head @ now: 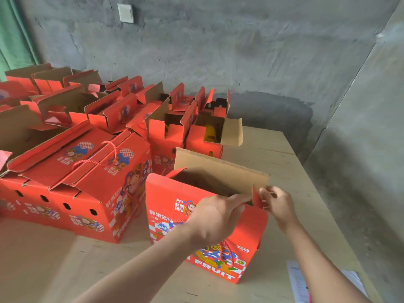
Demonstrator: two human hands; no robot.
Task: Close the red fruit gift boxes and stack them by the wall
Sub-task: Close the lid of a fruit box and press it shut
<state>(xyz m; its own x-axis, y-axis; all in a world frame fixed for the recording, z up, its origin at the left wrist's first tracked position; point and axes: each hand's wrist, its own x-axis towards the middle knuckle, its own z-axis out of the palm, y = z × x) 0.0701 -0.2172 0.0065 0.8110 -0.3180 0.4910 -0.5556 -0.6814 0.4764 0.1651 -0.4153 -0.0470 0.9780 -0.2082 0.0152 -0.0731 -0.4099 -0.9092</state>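
Note:
An open red fruit gift box [172, 213] stands on the wooden table in front of me, its brown far flap [220, 169] raised. My left hand [215, 217] rests on the near top edge, fingers reaching into the opening. My right hand [276, 203] pinches the small red side flap [257, 196] at the box's right end. A red rope handle [225, 252] hangs on the front. To the left stands a closed red box [91, 193] with a rope handle on top.
Several open red boxes [175, 127] crowd the table toward the grey concrete wall [218, 51]. Some show yellow fruit [211, 132] inside. The wooden table [284, 154] reaches the right edge. White paper [299, 283] lies at the near right corner.

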